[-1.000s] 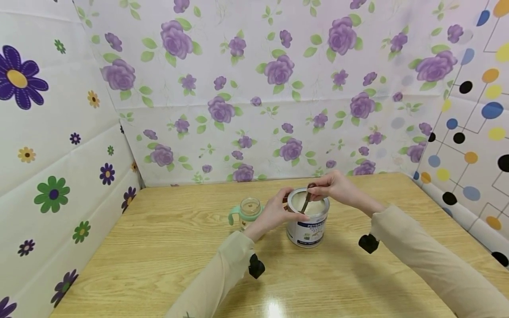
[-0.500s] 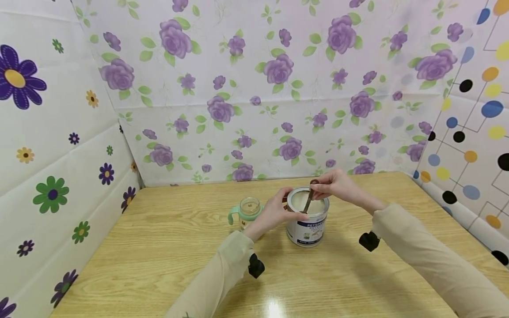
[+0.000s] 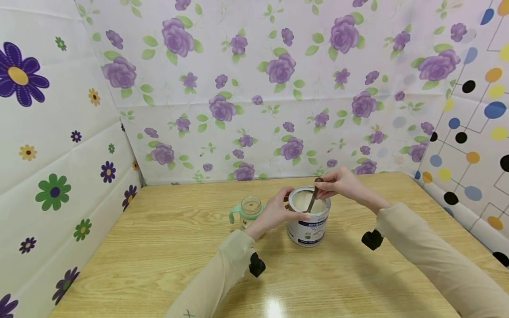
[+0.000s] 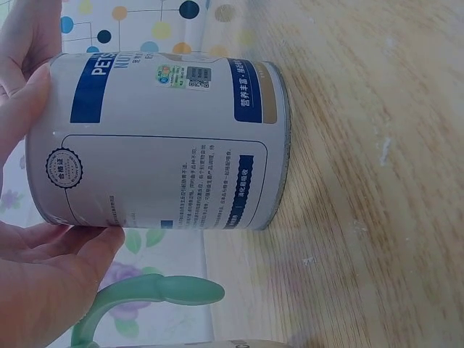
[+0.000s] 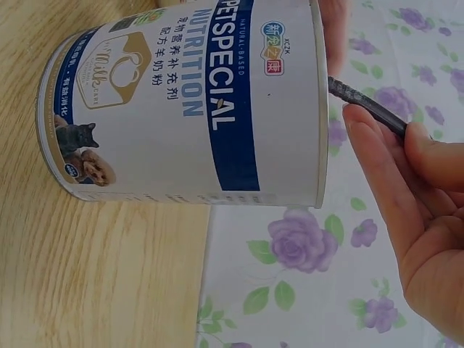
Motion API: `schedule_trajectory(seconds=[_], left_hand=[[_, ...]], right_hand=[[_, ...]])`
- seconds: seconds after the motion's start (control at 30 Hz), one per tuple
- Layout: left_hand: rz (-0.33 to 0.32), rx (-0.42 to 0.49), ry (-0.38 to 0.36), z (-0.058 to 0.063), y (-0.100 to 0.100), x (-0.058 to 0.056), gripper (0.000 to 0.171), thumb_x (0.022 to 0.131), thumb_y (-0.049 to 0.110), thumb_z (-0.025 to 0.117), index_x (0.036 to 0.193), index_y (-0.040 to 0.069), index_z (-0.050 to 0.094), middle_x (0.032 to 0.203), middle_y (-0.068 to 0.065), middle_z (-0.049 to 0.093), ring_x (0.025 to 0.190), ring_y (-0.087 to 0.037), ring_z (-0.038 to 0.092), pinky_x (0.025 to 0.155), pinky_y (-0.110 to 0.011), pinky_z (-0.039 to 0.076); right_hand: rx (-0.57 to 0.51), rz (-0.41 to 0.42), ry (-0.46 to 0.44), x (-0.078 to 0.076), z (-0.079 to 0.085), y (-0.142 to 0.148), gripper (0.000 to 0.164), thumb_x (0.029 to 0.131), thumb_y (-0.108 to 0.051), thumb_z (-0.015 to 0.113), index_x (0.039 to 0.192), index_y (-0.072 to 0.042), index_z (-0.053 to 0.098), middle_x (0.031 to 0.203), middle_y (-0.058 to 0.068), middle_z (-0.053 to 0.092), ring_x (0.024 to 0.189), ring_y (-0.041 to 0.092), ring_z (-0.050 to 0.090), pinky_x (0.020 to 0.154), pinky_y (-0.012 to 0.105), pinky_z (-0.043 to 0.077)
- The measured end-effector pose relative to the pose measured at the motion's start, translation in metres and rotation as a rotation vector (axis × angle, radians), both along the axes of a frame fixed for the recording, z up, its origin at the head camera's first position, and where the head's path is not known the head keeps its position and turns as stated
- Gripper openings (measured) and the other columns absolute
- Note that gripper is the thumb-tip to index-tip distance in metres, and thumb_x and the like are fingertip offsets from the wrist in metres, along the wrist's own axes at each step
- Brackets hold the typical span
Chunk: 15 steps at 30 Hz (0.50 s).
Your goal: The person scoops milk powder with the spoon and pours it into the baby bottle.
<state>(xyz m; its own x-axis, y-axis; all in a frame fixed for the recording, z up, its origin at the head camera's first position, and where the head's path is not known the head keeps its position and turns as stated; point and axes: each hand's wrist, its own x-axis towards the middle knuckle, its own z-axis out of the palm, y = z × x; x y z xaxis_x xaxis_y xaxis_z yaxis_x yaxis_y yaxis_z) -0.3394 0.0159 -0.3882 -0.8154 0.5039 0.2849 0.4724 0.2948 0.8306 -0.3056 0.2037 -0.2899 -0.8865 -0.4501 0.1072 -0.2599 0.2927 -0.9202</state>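
"Over the tin [image 3: 309, 232], what has shifted in the last second?"

"Mainly the stick [image 3: 313, 200]. Its top end has swung a little to the right and upward, so it leans further from the left hand [image 3: 272, 214]. The right hand [image 3: 336, 183] has gone with it."

"And the lower end?"

"Down at the mouth, near the left thumb on the front rim. I can't tell whether it touches either, nor what shape that end has."

"How are the hands set?"

"The right one pinches the stick between thumb and fingers, near its top. The left is curled about the tin's upper edge, thumb in front, fingers round the side."

"Has the tin moved?"

"Not noticeably. It stands upright on the surface [image 3: 167, 247], open at the top, pale contents [image 3: 300, 201] showing."

"Anything beside it?"

"The cup [image 3: 249, 215], to the left, partly hidden by the left hand. It looks unchanged."

"So what does the shift mean for the work?"

"I'd judge it a small adjustment within one step, not the end of it. The stick hasn't come clear of the tin, and with the left hand steadying the rim, the right seems free to work it inside."
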Motion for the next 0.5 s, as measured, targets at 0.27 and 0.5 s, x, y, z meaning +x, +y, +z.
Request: schedule_trajectory(seconds=[0.27, 0.5], left_hand=[[0.005, -0.007, 0.022, 0.005, 0.000, 0.004, 0.073, 0.045, 0.044, 0.060, 0.107, 0.025, 0.027, 0.098, 0.011, 0.036, 0.089, -0.014, 0.036, 0.066, -0.031, 0.034], [0.012, -0.006, 0.033, -0.001, 0.001, 0.000, 0.075, 0.044, 0.044, 0.061, 0.107, 0.025, 0.026, 0.100, 0.009, 0.034, 0.088, -0.013, 0.036, 0.065, -0.026, 0.034]], right_hand=[[-0.043, -0.042, -0.023, -0.008, -0.009, 0.007, 0.023, 0.073, -0.011, 0.045, 0.082, 0.009, 0.052, 0.071, 0.022, 0.050, 0.063, 0.029, 0.048, 0.055, 0.034, 0.038], [-0.140, -0.087, -0.071, -0.131, -0.128, 0.082, 0.027, 0.071, -0.020, 0.047, 0.089, 0.000, 0.052, 0.075, 0.017, 0.052, 0.065, 0.026, 0.049, 0.052, 0.033, 0.039]])
